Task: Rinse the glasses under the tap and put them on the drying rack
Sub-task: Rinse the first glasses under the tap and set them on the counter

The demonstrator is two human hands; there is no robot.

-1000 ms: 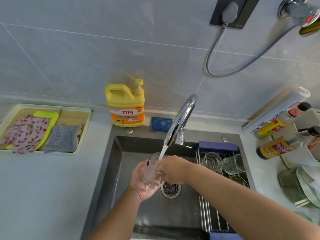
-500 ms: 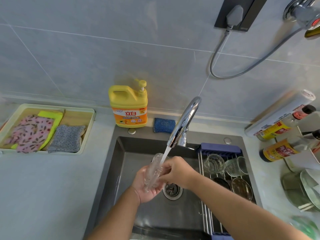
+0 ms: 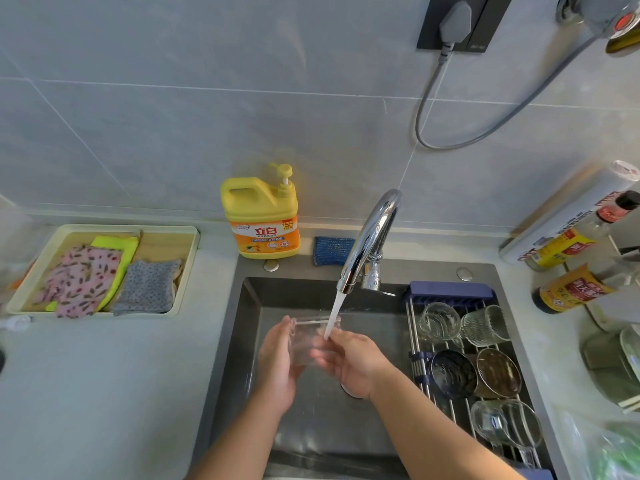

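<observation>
A clear glass (image 3: 310, 336) is held over the dark sink (image 3: 249, 327), under the stream running from the chrome tap (image 3: 372, 237). My left hand (image 3: 277, 362) cups the glass from the left, fingers curled round its side. My right hand (image 3: 353, 362) grips it from the right, and the water strikes just above those fingers. The drying rack (image 3: 450, 294) spans the sink's right side and carries several glasses and small bowls, among them a ribbed glass (image 3: 485, 325) and a plain one (image 3: 438, 322).
A yellow detergent jug (image 3: 261, 216) and a blue sponge (image 3: 332, 249) stand behind the sink. A tray (image 3: 104, 230) with cloths lies on the left counter. Sauce bottles (image 3: 571, 289) and dishes crowd the right counter. A cable hangs from the wall socket (image 3: 457, 22).
The glass has turned in my hands, its rim now pointing more to the back under the stream. The camera has tilted down, showing more of the rack.
</observation>
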